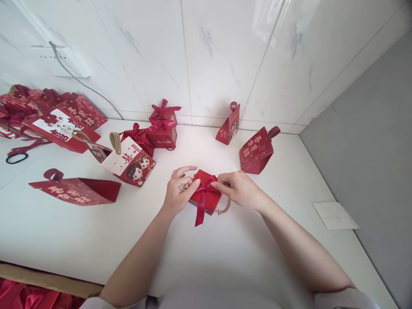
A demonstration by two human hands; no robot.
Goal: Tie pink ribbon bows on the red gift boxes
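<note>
The left hand sets its thumb on the bow's left side, index finger stretched out (whether it pinches, I cannot tell). Between the hands, equally near both, the red box sits on the table, its ribbon tail pointing toward the person. The right hand grips the bow's right side between thumb and finger

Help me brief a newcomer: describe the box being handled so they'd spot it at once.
On the white table below the tiled wall, look between the left hand and right hand. A small red box sits there, a gold cord at its side. Unlike its neighbours, it has hands at its ribbon bow.
</note>
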